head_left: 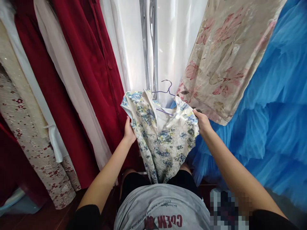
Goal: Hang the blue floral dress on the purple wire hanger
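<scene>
A dress [168, 140] is being held up at the centre of the frame, its skirt being let fall toward the lower middle. Its neck is being spanned by a hanger [169, 90], probably so that the shoulders are being filled out; the hook is being left free, pointing up. Cloth is being clamped near one armhole by the left hand [129, 130], left of centre, and near the other by the right hand [202, 120], right of centre; the fingers behind are being hidden. The load is apparently being shared this way and the front held flat. Above, white cloth [177, 41] is being crossed by metal strips [155, 41]. Red gowns [88, 54] at upper left, a beige gown [223, 57] at upper right and a blue gown [283, 95] at far right are being hung lengthwise, presumably against creasing.
</scene>
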The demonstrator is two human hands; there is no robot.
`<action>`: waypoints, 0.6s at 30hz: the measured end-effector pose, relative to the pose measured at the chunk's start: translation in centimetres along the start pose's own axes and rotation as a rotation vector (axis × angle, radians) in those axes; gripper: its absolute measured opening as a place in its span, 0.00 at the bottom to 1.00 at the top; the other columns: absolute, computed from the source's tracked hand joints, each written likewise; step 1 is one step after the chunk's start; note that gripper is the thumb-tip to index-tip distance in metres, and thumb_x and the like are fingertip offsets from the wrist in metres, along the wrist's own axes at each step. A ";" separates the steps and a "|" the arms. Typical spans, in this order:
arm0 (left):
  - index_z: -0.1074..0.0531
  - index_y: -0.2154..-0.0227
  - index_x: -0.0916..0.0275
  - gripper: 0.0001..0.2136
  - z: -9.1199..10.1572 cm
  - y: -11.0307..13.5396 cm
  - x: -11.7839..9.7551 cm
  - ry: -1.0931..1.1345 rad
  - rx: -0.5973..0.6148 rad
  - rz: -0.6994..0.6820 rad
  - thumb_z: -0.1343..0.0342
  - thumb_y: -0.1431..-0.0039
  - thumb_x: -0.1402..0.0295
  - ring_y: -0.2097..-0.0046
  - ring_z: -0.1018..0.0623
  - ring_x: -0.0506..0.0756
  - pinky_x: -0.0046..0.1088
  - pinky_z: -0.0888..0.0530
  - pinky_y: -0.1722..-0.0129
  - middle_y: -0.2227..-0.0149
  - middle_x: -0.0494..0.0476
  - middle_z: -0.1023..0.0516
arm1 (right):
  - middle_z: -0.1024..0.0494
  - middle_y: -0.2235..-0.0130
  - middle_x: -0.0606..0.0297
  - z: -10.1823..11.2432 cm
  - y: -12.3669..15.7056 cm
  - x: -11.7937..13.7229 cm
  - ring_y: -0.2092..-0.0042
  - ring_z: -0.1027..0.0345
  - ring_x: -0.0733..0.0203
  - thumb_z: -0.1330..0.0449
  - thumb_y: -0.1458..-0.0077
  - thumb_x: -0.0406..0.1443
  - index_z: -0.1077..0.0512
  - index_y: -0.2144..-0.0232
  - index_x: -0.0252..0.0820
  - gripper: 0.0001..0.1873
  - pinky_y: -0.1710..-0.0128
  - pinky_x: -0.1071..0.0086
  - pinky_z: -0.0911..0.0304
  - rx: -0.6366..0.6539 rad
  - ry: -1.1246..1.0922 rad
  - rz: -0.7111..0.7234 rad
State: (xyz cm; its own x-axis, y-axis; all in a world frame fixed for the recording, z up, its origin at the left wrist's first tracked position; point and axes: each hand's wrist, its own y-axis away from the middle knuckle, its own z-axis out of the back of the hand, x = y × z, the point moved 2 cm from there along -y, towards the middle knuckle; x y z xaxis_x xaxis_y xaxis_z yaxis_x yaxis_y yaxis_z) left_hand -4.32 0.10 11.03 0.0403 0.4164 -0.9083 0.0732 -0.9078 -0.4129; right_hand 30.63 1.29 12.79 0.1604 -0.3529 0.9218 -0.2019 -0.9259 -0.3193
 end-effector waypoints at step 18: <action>0.26 0.47 0.61 0.21 0.3 13.7 10.7 0.016 -0.435 0.079 0.39 0.39 0.56 0.39 0.25 0.62 0.40 0.30 0.38 0.42 0.64 0.23 | 0.25 0.52 0.53 0.1 8.6 -2.9 0.50 0.30 0.48 0.48 0.38 0.50 0.30 0.51 0.44 0.21 0.51 0.57 0.33 -0.664 0.390 0.425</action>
State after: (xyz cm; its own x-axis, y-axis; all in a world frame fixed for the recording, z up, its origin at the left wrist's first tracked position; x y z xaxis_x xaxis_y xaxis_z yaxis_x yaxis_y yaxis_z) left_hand -3.19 -7.86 -4.35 0.0781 0.3507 -0.9332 0.4816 -0.8329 -0.2727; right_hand 28.55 -5.62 7.35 -0.3730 -0.4667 0.8019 -0.7093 -0.4137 -0.5707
